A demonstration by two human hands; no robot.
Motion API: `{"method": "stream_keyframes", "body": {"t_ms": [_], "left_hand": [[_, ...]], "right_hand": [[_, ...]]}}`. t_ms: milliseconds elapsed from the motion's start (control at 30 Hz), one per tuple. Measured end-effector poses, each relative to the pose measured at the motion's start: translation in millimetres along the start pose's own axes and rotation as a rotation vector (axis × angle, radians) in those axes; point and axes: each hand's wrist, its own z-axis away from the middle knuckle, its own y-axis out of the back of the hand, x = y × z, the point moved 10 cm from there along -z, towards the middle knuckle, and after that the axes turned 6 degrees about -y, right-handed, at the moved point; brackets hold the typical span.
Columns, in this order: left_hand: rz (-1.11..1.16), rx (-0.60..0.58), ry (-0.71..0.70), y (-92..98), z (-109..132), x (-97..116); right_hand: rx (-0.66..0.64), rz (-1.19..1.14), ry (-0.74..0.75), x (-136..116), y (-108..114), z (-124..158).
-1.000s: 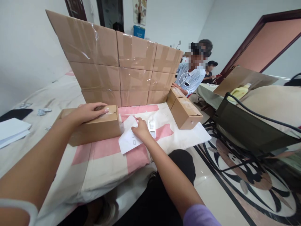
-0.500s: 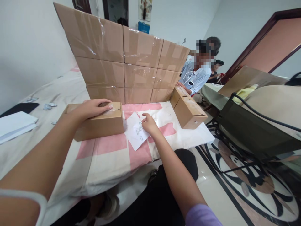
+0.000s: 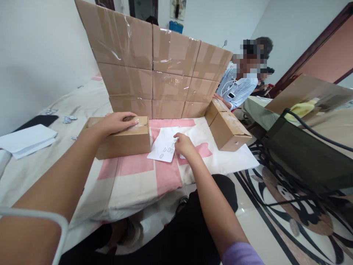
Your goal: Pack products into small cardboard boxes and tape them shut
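Observation:
My left hand [image 3: 120,122] lies flat on top of a closed, taped cardboard box [image 3: 125,144], its fingers stretched out. At the right edge of a white sheet of paper [image 3: 161,148] is my right hand [image 3: 184,144], with its fingers curled in on that edge. Several small outlined shapes are drawn on the sheet. The thumb and the fingertips of the right hand are partly hidden. The paper rests on the pink and white cloth [image 3: 138,170], just right of the box.
A wall of stacked, taped cardboard boxes [image 3: 171,86] stands behind the paper. Two more boxes [image 3: 230,130] sit at the right, near a person in a light blue shirt [image 3: 237,90]. Folded white papers [image 3: 30,140] and crumpled scraps [image 3: 68,119] lie at the left.
The sheet has turned on the cloth, and the right hand's extended finger has curled in at its edge. The left hand stays on the box. The view has shifted slightly.

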Motion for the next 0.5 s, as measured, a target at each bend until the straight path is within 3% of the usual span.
{"method": "stream_keyframes", "body": {"t_ms": [200,500], "left_hand": [[-0.033,0.011,0.018,1.0,-1,-1],[-0.018,0.01,0.003,-0.2,-2,-5]], "right_hand": [[-0.073,0.181,0.079,-7,-15,7],[-0.206,0.433,0.119,-18,-55,12]]}}
